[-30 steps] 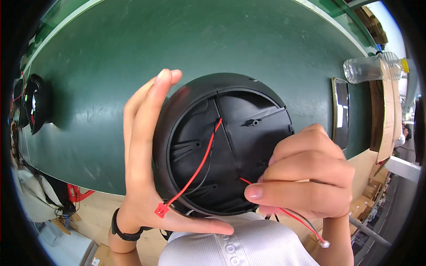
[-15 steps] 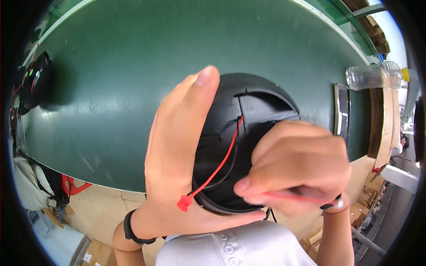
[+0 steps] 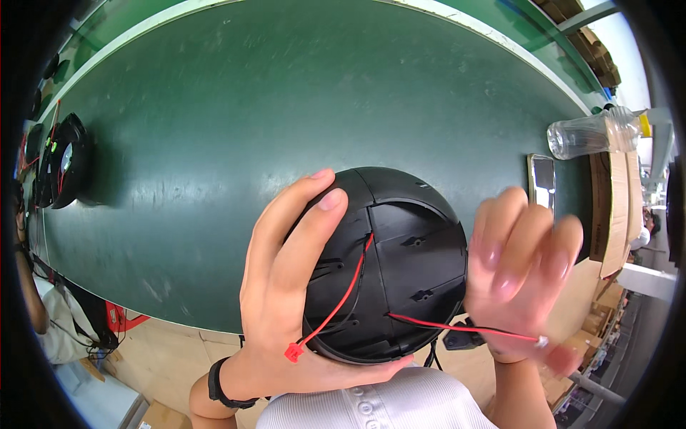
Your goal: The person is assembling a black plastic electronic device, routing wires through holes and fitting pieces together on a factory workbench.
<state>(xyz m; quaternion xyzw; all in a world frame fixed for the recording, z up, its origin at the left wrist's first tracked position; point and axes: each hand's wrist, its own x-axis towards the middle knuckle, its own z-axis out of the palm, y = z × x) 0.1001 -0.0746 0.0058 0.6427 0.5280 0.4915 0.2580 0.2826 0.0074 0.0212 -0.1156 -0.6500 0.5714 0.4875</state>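
Note:
My left hand point(image 3: 275, 300) grips a round black plastic housing point(image 3: 421, 268) from its left side, with the thumb passing under its lower edge. From a slot in the housing, a red and black wire pair point(image 3: 351, 288) runs down to a red connector point(image 3: 294, 352) lying over my left hand. Another red and black wire pair point(image 3: 464, 328) leaves lower on the housing and stretches right to a small white connector point(image 3: 542, 342). My right hand point(image 3: 518, 275), slightly blurred, is beside the housing's right edge, fingers loosely bent and apart, holding nothing. The white connector lies in front of its palm.
On the green tabletop point(image 3: 193, 143), another black device with wires point(image 3: 64, 161) stands at the far left. To the right are a phone point(image 3: 543, 182), a clear bottle with yellow cap point(image 3: 586, 137) and a cardboard box point(image 3: 607, 207). Another person's arm point(image 3: 32, 289) shows at the left edge.
My right hand has let go of the red and black wire pair, opened and moved right off the housing. The housing sits lower in view, with more of its face uncovered.

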